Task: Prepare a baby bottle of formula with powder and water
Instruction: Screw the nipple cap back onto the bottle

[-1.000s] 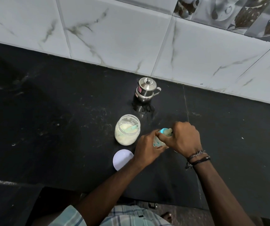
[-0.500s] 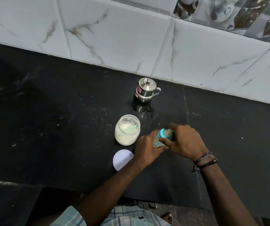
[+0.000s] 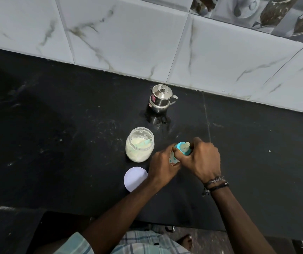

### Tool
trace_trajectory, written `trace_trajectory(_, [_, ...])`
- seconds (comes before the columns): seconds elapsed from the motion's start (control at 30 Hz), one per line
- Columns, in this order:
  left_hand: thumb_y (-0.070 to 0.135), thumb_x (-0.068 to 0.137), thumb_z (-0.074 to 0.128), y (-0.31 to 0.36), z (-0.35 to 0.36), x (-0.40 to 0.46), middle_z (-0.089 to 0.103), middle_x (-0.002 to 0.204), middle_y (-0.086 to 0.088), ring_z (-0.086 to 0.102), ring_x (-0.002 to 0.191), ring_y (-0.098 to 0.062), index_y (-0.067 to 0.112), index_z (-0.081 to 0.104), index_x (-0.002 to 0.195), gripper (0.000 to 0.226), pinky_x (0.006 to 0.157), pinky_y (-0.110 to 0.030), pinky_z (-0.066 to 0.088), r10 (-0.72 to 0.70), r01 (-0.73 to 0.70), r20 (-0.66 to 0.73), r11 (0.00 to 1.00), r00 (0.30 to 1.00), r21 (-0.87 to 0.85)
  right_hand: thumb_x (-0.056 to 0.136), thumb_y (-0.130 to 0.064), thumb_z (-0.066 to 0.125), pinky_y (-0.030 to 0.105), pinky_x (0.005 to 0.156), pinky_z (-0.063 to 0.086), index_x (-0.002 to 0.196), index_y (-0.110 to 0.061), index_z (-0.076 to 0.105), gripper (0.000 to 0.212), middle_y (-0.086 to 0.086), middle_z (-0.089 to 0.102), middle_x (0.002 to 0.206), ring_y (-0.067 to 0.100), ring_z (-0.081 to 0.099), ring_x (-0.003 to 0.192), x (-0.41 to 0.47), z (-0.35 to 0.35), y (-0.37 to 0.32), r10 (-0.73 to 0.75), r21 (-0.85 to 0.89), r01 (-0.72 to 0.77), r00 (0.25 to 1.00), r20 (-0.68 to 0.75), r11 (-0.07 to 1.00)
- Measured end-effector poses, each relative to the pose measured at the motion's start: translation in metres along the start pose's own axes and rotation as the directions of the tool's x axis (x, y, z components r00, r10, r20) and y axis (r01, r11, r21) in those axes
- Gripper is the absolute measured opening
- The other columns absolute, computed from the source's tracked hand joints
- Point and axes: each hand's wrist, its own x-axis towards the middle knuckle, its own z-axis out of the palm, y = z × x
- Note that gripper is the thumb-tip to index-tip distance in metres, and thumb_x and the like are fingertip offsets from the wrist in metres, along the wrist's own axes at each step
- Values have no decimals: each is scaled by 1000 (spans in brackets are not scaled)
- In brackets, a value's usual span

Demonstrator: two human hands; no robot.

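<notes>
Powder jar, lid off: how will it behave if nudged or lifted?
The powder jar looks squat and wide, so probably hard to tip. Roughly half full, likely light. Its mouth is open with a scoop inside, so a tilt could spill powder.

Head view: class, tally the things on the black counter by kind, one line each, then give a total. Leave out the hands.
Steel pot: 1
Powder jar: 1
Scoop, in the jar: 1
White lid: 1
Baby bottle: 1
Total: 5
</notes>
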Motion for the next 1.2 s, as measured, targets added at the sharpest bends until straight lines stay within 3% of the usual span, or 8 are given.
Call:
trace_trajectory(0.33, [19, 75, 81, -4, 9, -2, 76, 98, -9, 72, 86, -33, 9, 68, 117, 45, 71, -38, 57, 49, -40, -74, 993, 996, 112, 73, -67, 63, 33, 56, 36, 84, -8, 56, 61, 18, 67, 78, 42, 63, 72, -10, 6, -23, 215, -55, -217, 976, -42, 975])
trace_trajectory(0.5, [21, 75, 82, -8, 9, 0, 76, 100, -9, 72, 88, -32, 9, 67, 118, 47, 74, -37, 57, 51, -46, -46, 994, 998, 96, 72, -75, 59, 33, 56, 43, 85, -13, 57, 63, 10, 68, 77, 35, 65, 72, -11, 1, -20, 220, -19, -220, 976, -14, 975])
trace_trajectory(0.6, [28, 77, 83, -7, 5, 0, 75, 111, -4, 71, 99, -23, 14, 63, 129, 57, 85, -36, 57, 25, -25, -5, 999, 1000, 25, 62, -82, 62, 32, 57, 50, 82, -23, 59, 62, -7, 66, 71, 16, 63, 66, -6, -14, -4, 130, 62, -137, 985, 113, 989])
trace_trajectory(0.73, [29, 76, 85, -2, 0, -1, 72, 120, -5, 69, 108, -22, 12, 61, 132, 63, 92, -36, 56, 40, -41, 14, 999, 999, 12, 47, -74, 78, 25, 59, 54, 92, -33, 63, 63, -12, 68, 73, 2, 65, 63, 3, -35, 24, 25, 254, -117, 940, 340, 960])
trace_trajectory(0.9, [32, 76, 86, -1, 0, -1, 69, 127, -4, 65, 116, -21, 12, 59, 133, 67, 99, -35, 53, 27, -27, 29, 1000, 999, 10, 54, -52, 89, 26, 69, 51, 116, -25, 61, 73, -6, 66, 98, 9, 63, 82, 1, -37, 56, 34, 134, -85, 937, 349, 987])
trace_trajectory(1.03, [35, 76, 86, -1, 0, -1, 69, 127, -3, 65, 116, -18, 13, 59, 133, 67, 99, -34, 53, 21, -21, 24, 1000, 999, 19, 65, -39, 88, 39, 95, 50, 139, -20, 47, 86, 4, 53, 136, 26, 55, 118, -6, -22, 63, 16, -13, -12, 915, 402, 1000])
trace_trajectory(1.2, [36, 75, 86, 0, 0, -2, 68, 128, -2, 65, 116, -18, 14, 59, 134, 68, 99, -35, 53, 18, -19, 32, 999, 999, 30, 78, -35, 80, 40, 103, 46, 146, -17, 40, 81, 5, 48, 146, 27, 51, 128, -12, -5, 58, 8, 26, -22, 893, 450, 999])
